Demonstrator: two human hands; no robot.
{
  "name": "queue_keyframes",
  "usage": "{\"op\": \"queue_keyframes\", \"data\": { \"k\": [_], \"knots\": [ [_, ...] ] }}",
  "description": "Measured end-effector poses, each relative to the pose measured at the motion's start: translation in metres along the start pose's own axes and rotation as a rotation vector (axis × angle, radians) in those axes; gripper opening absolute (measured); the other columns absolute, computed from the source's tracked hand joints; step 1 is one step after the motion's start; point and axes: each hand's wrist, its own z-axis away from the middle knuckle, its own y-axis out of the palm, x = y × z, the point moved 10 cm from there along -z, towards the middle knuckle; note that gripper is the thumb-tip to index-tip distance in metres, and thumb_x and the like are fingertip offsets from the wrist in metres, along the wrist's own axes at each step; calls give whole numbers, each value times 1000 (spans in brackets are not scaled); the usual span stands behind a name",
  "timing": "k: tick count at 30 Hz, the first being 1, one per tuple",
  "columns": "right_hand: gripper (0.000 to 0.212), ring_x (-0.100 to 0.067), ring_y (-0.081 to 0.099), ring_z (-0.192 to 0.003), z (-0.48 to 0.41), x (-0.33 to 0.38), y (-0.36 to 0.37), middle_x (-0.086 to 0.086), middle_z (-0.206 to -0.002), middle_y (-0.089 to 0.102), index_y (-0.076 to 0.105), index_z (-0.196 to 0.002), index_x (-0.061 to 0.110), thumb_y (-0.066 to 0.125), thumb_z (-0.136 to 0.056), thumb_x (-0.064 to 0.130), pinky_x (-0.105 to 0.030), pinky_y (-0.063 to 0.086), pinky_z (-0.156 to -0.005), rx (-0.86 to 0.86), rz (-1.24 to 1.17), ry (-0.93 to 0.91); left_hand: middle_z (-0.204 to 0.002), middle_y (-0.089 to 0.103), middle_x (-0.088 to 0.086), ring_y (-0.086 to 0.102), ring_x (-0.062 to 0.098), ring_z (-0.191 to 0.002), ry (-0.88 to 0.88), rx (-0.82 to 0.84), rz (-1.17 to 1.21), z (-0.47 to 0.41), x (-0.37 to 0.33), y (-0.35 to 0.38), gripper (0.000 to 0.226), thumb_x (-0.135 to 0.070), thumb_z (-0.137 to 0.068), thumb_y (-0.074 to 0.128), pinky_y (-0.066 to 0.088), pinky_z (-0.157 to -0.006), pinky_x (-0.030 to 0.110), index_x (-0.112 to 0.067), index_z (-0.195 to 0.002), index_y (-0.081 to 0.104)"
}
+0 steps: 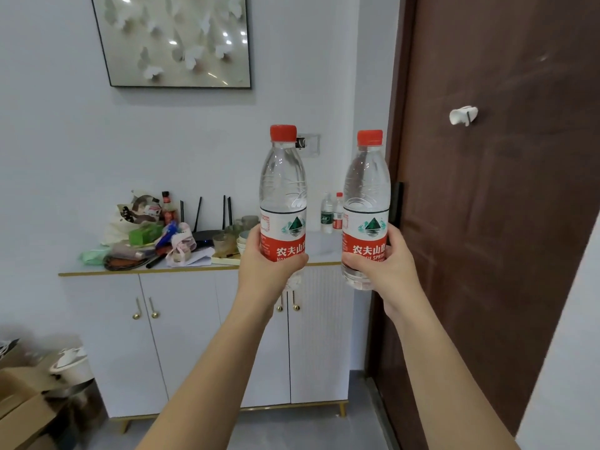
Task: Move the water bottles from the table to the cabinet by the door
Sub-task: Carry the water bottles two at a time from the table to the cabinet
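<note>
My left hand (266, 264) grips a clear water bottle (283, 190) with a red cap and red label, held upright at chest height. My right hand (386, 264) grips a second, matching water bottle (366, 196), also upright. Both are held out in front of a white cabinet (181, 336) with gold knobs that stands against the wall, left of a brown door (487, 206). Two small bottles (331, 213) stand on the cabinet top at its right end, near the door.
The cabinet top's left and middle hold clutter: bags, a red sauce bottle (168, 206), a black router (207, 235), glasses and bowls (240, 235). Cardboard boxes (22, 410) and a white appliance (71, 365) sit on the floor at left. A framed picture (175, 40) hangs above.
</note>
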Motion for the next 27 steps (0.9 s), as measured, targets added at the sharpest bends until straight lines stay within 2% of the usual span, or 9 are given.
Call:
{"op": "queue_keyframes", "data": {
  "k": [3, 7, 10, 14, 17, 21, 24, 27],
  "knots": [
    [74, -5, 62, -96, -51, -23, 7, 13, -110, 63, 48, -132, 28, 83, -71, 4, -17, 51, -65, -3, -15, 17, -111, 64, -2, 63, 14, -99, 4, -9, -10, -48, 17, 14, 69, -1, -68, 82, 55, -80, 32, -21, -127, 51],
    [73, -4, 65, -96, -113, -45, 17, 11, -109, 65, 50, -130, 25, 84, -70, 2, -18, 53, -68, 6, -22, 11, -109, 65, -2, 64, 16, -99, 26, -5, -29, -106, 35, 35, 66, -2, -68, 82, 56, -82, 35, -22, -123, 52],
    [71, 2, 65, -87, -151, -56, 24, 15, -103, 64, 49, -127, 28, 82, -71, -1, -12, 52, -61, 19, -37, -6, -106, 65, -3, 64, 14, -97, 32, -1, -12, -139, 49, 47, 63, 0, -68, 82, 55, -80, 31, -26, -118, 52],
    [76, -4, 66, -98, -189, -78, 31, 10, -111, 66, 49, -133, 24, 83, -70, 0, -15, 54, -68, 24, -21, -11, -104, 64, -5, 63, 10, -94, 17, 6, 8, -177, 70, 59, 62, 2, -69, 81, 52, -72, 22, -25, -117, 51],
    [74, -3, 63, -99, -214, -91, 36, 14, -110, 63, 47, -132, 28, 84, -71, 5, -14, 53, -66, 20, 5, -7, -101, 61, -11, 60, 3, -91, 12, 23, 5, -205, 82, 69, 64, -1, -70, 81, 47, -67, 16, -28, -117, 48],
    [75, -2, 63, -96, -250, -116, 43, 16, -107, 63, 47, -130, 31, 84, -71, 5, -13, 53, -61, 5, 13, 12, -106, 62, -7, 61, 7, -95, -7, 53, -8, -248, 107, 82, 68, -2, -69, 82, 50, -72, 21, -23, -125, 48],
    [76, -3, 64, -96, -283, -137, 49, 15, -107, 64, 47, -132, 29, 84, -70, 4, -17, 53, -66, -14, 21, 19, -108, 64, -2, 63, 13, -98, -2, 58, -7, -288, 129, 91, 67, -2, -68, 82, 54, -78, 28, -22, -124, 50],
    [77, -5, 63, -100, -320, -157, 59, 14, -109, 64, 47, -134, 27, 84, -71, 5, -22, 54, -76, -30, 37, 10, -104, 63, -7, 62, 8, -94, 2, 78, 13, -330, 150, 101, 64, -2, -70, 82, 50, -69, 20, -25, -119, 49]
  ]
}}
